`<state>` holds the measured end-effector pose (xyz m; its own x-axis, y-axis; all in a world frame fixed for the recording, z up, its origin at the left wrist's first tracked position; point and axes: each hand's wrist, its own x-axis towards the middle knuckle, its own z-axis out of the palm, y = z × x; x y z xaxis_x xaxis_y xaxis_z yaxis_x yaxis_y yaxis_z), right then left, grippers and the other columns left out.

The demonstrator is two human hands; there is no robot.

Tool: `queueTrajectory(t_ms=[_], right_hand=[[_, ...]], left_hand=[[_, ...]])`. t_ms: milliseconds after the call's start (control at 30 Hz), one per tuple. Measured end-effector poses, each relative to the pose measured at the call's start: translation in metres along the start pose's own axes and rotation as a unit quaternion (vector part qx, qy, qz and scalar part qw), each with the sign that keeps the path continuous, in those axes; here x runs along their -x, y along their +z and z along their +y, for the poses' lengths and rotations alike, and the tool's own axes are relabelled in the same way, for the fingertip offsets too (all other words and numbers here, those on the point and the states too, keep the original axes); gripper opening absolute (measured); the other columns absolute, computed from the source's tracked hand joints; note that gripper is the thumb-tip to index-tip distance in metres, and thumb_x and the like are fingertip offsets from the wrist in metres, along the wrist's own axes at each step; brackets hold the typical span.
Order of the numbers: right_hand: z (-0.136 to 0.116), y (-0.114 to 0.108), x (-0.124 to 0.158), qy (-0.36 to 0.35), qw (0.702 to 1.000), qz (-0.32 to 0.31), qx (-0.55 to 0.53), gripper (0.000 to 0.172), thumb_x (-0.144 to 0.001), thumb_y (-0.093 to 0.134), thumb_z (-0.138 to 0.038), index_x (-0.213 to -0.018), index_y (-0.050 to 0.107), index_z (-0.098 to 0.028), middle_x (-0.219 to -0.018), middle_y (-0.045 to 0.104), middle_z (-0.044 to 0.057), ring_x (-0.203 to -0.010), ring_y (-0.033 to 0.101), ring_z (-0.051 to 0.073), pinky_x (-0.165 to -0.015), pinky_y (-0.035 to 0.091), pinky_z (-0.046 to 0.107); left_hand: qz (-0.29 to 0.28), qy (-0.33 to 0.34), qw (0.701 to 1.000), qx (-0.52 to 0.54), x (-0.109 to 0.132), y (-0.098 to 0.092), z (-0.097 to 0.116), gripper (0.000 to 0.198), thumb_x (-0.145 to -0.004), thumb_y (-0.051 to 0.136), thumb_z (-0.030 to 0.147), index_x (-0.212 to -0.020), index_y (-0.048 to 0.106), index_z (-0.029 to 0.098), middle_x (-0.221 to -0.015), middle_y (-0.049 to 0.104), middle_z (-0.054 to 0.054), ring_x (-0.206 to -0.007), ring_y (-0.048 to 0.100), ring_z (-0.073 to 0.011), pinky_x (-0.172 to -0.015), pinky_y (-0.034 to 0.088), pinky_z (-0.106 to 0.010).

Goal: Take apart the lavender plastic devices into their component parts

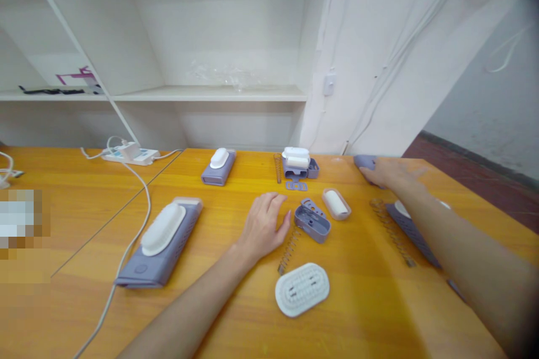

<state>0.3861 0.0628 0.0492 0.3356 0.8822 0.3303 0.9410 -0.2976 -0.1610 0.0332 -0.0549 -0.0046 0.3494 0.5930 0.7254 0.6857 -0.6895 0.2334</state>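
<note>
My left hand (263,224) lies flat and open on the orange table (210,314), holding nothing, just left of a small purple housing (312,220) and a metal spring (289,249). My right hand (389,173) reaches to the far right edge and rests on a purple part (364,161); its fingers curl over it. A white oval brush plate (302,289) lies near me. A white oval insert in a pinkish frame (336,203) sits beside the housing. Under my right forearm lies a purple device (410,230) with a long spring (391,230) alongside.
A large assembled purple device with white pad (162,241) lies at left, a smaller one (219,166) farther back. A stack of parts (298,164) and a spring (277,167) stand at the back. A power strip (130,153) with white cable (135,235) crosses the left side.
</note>
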Motion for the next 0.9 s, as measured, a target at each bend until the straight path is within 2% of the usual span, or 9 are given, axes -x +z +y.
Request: queueTrajectory(t_ms=[33,133,233,300,400,500,667,767,900], right_hand=[[-0.011,-0.006,0.006,0.011,0.999,-0.022,0.028,0.045,-0.078,0.056,-0.05,-0.1,0.068,-0.012,-0.105,0.06,0.024,-0.104,0.053,0.039,-0.082,0.037,0.056],[-0.049,-0.021,0.032,-0.04,0.998,0.009,0.039,0.045,-0.087,0.042,-0.046,-0.113,0.063,-0.017,-0.107,0.062,0.02,-0.103,0.056,0.036,-0.084,0.04,0.052],[-0.078,-0.023,0.065,-0.089,0.995,0.048,-0.007,0.044,-0.091,0.035,-0.041,-0.116,0.061,-0.016,-0.108,0.063,0.017,-0.099,0.06,0.029,-0.084,0.044,0.041],[-0.088,-0.017,0.087,-0.119,0.991,0.04,-0.039,0.043,-0.091,0.036,-0.041,-0.116,0.061,-0.016,-0.11,0.064,0.015,-0.1,0.061,0.027,-0.083,0.045,0.037],[-0.09,-0.003,0.109,-0.118,0.991,-0.031,-0.046,0.042,-0.089,0.039,-0.043,-0.112,0.063,-0.016,-0.104,0.066,0.014,-0.097,0.062,0.027,-0.08,0.046,0.035],[-0.084,0.005,0.117,-0.118,0.988,-0.097,-0.031,0.041,-0.087,0.042,-0.044,-0.111,0.063,-0.018,-0.103,0.066,0.014,-0.099,0.062,0.027,-0.081,0.046,0.034],[-0.072,-0.006,0.113,-0.121,0.98,-0.158,0.007,0.06,-0.079,0.052,-0.055,-0.127,0.051,-0.018,-0.114,0.062,0.016,-0.103,0.06,0.031,-0.081,0.046,0.038],[-0.07,-0.014,0.111,-0.11,0.975,-0.188,0.031,0.059,-0.08,0.052,-0.051,-0.129,0.049,-0.019,-0.113,0.063,0.017,-0.098,0.062,0.032,-0.075,0.046,0.039],[-0.067,-0.019,0.107,-0.096,0.977,-0.186,0.037,0.054,-0.081,0.051,-0.049,-0.124,0.053,-0.017,-0.105,0.065,0.017,-0.096,0.063,0.031,-0.074,0.046,0.037]], left_hand=[[-0.011,-0.003,1.0,-0.004,0.0,0.0,0.0,0.026,-0.086,0.051,0.024,-0.111,0.047,0.018,-0.103,0.059,-0.01,-0.097,0.056,-0.0227,-0.083,0.048,-0.038],[-0.056,-0.014,0.998,-0.017,-0.001,-0.001,0.001,0.011,-0.089,0.046,0.025,-0.096,0.053,0.02,-0.089,0.061,-0.006,-0.083,0.058,-0.0195,-0.074,0.047,-0.033],[-0.104,-0.03,0.994,-0.024,-0.001,0.0,0.001,0.015,-0.091,0.041,0.027,-0.083,0.053,0.021,-0.077,0.062,-0.003,-0.07,0.059,-0.0162,-0.062,0.044,-0.028],[-0.126,-0.042,0.991,-0.03,-0.001,-0.001,0.002,0.021,-0.092,0.039,0.029,-0.078,0.053,0.021,-0.072,0.062,-0.002,-0.064,0.058,-0.0152,-0.056,0.04,-0.027],[-0.148,-0.047,0.988,-0.025,-0.001,-0.004,0.004,0.027,-0.093,0.038,0.035,-0.075,0.052,0.021,-0.066,0.062,-0.001,-0.059,0.059,-0.0145,-0.053,0.035,-0.026],[-0.19,-0.01,0.982,0.007,-0.001,-0.01,0.007,0.03,-0.089,0.044,0.047,-0.079,0.054,0.021,-0.067,0.064,-0.001,-0.061,0.061,-0.0153,-0.053,0.034,-0.025],[-0.247,0.032,0.968,0.027,-0.002,-0.015,0.009,0.037,-0.083,0.047,0.056,-0.077,0.054,0.02,-0.069,0.066,-0.001,-0.063,0.062,-0.0166,-0.054,0.034,-0.026],[-0.255,0.03,0.966,0.029,-0.003,-0.014,0.009,0.035,-0.083,0.048,0.054,-0.076,0.054,0.02,-0.069,0.066,-0.001,-0.063,0.062,-0.0164,-0.054,0.034,-0.025],[-0.253,0.027,0.967,0.032,-0.004,-0.013,0.008,0.029,-0.083,0.05,0.048,-0.076,0.054,0.02,-0.069,0.066,-0.001,-0.063,0.061,-0.0156,-0.054,0.033,-0.025]])
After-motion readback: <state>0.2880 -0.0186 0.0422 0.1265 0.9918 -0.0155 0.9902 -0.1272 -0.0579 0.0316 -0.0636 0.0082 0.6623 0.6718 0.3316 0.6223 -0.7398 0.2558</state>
